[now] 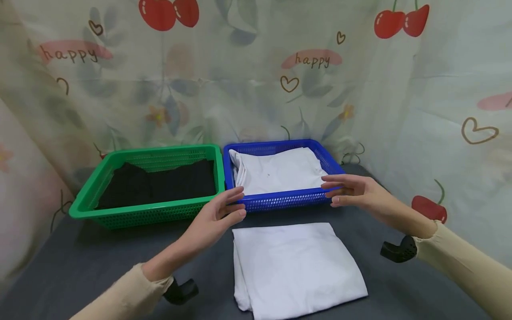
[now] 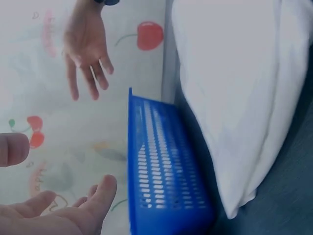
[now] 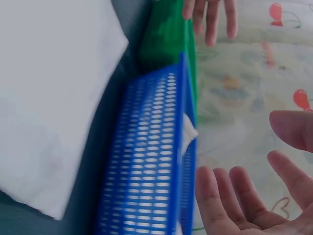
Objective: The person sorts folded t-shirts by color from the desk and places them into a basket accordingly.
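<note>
A folded white cloth (image 1: pixel 296 271) lies on the dark grey table, its layered edge towards the left. Behind it stands a blue basket (image 1: pixel 280 202) with folded white fabric (image 1: pixel 280 171) inside. My left hand (image 1: pixel 218 213) hovers at the basket's front left corner, fingers loosely extended and holding nothing. On the other side my right hand (image 1: pixel 354 190) is raised by the front right corner, its fingers relaxed and nothing in them. Both palms face inward across the gap. In the right wrist view the blue basket's perforated side (image 3: pixel 146 156) fills the middle.
A green basket (image 1: pixel 148 209) holding folded black fabric (image 1: pixel 160 184) stands left of the blue one, close against it. A printed curtain (image 1: pixel 248 102) hangs behind both baskets and along the sides. Dark table surface (image 1: pixel 132 249) shows around the cloth.
</note>
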### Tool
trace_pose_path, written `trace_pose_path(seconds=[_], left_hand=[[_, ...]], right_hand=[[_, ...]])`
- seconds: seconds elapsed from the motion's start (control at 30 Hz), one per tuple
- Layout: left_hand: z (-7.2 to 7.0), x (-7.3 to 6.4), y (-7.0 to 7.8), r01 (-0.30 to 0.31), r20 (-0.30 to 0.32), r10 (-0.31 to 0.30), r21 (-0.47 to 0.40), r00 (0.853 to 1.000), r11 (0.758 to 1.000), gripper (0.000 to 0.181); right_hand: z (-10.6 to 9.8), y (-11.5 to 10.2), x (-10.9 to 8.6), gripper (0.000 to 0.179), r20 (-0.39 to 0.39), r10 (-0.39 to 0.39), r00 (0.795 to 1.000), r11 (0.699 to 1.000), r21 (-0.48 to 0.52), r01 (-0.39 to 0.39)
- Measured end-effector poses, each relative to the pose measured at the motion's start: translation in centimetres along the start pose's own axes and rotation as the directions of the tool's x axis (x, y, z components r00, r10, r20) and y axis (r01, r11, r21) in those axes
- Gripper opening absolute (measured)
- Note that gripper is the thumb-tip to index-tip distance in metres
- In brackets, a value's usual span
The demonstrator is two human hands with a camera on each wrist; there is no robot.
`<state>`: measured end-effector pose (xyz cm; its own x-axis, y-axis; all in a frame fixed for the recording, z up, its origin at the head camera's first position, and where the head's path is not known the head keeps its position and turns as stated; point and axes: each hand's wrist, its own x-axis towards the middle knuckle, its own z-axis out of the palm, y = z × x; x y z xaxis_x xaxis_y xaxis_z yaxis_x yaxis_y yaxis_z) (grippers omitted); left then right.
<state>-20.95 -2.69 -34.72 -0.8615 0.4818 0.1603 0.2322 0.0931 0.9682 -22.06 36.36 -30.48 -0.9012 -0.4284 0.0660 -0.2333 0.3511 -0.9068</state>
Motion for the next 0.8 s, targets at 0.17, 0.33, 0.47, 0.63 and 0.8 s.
trace_pose_path(seconds=[0.17, 0.33, 0.47, 0.63, 0.8], left_hand=[[0.4, -1.3, -1.0, 0.048, 0.027, -0.047, -0.055, 0.999, 0.997, 0.062], [1.0, -2.4, -2.5, 0.126, 0.013, -0.125, -0.083, 0.992, 0.989, 0.062], [1.5, -2.9, -3.7, 0.175, 0.003, -0.176, -0.103, 0.984, 0.979, 0.061], [1.9, -3.5, -4.8, 0.209, -0.008, -0.211, -0.089, 0.978, 0.974, 0.062], [2.1, -3.9, -5.2, 0.277, -0.047, -0.280, -0.053, 0.959, 0.959, 0.063]], right_hand=[[0.4, 1.2, -1.8, 0.052, 0.034, 0.029, 0.999, 0.999, 0.038, -0.030], [0.4, 2.8, -3.2, 0.054, 0.046, 0.113, 0.993, 0.993, 0.027, -0.114], [0.3, 4.4, -4.1, 0.055, 0.063, 0.183, 0.981, 0.982, 0.032, -0.185], [0.2, 6.4, -5.0, 0.055, 0.098, 0.249, 0.964, 0.964, 0.068, -0.256], [0.3, 8.1, -5.6, 0.058, 0.137, 0.279, 0.951, 0.946, 0.130, -0.296]])
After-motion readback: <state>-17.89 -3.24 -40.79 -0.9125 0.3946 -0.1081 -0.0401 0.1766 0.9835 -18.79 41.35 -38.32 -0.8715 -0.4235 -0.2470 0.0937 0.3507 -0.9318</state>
